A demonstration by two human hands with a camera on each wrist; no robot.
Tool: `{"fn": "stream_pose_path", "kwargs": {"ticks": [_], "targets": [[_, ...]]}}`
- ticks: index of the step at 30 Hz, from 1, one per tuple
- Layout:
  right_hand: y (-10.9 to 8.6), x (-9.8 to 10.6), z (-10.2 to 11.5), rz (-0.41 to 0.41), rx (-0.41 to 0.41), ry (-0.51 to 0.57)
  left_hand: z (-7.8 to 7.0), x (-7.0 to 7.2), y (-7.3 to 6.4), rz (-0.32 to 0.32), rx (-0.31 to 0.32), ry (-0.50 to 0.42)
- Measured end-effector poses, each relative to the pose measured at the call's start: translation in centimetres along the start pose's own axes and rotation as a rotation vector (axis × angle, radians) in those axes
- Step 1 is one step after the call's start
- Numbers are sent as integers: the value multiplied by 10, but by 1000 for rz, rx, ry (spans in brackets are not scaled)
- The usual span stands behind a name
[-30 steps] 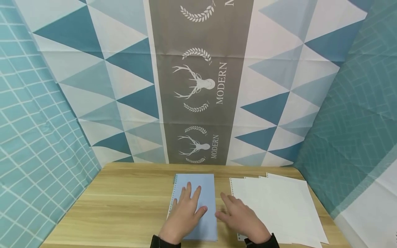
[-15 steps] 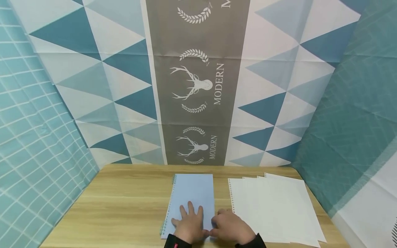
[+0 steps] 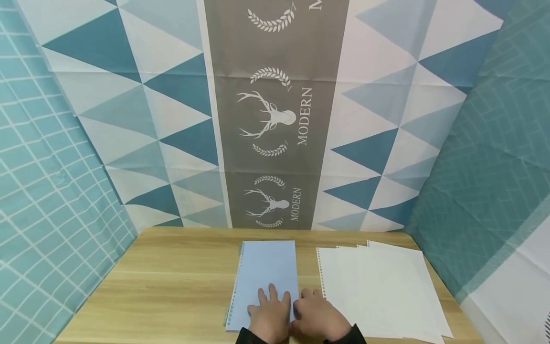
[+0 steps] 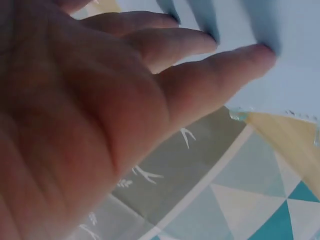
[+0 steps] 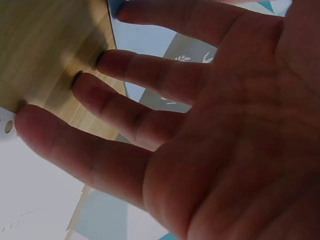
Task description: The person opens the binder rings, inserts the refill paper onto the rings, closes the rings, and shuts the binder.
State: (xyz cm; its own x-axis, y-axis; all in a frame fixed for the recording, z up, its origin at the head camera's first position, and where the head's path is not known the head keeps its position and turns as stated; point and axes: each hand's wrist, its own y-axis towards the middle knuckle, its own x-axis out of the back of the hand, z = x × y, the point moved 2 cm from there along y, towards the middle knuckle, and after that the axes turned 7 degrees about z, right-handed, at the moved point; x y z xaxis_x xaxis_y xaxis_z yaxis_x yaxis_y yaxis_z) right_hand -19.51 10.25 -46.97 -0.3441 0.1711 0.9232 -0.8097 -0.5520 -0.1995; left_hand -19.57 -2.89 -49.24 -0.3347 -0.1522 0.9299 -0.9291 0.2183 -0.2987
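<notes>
A light blue spiral notebook lies closed on the table, its binding along the left side. My left hand rests on the lower right part of its cover with the fingers spread. In the left wrist view, the fingertips come down on the pale cover. My right hand is at the notebook's lower right edge, close beside the left hand. As the right wrist view shows, its fingers are gently bent; one fingertip is at the notebook's edge, the others over bare wood. Both thumbs are mostly hidden.
Several loose white hole-punched sheets lie fanned and overlapping to the right of the notebook. The wooden table ends at a patterned cloth backdrop, with a teal cloth close on the right.
Both hands have come down toward the notebook's near end. The left hand has shifted right across the cover, and the right hand has moved in to the edge. The sheets have stayed put.
</notes>
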Motion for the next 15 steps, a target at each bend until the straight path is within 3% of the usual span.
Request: {"fn": "stream_pose_path", "kwargs": {"ticks": [5, 15], "targets": [[0, 1, -1, 35, 8, -11, -2, -2, -1, 39, 15, 15], [1, 2, -3, 93, -25, 6, -4, -4, 2, -6, 14, -31]]}}
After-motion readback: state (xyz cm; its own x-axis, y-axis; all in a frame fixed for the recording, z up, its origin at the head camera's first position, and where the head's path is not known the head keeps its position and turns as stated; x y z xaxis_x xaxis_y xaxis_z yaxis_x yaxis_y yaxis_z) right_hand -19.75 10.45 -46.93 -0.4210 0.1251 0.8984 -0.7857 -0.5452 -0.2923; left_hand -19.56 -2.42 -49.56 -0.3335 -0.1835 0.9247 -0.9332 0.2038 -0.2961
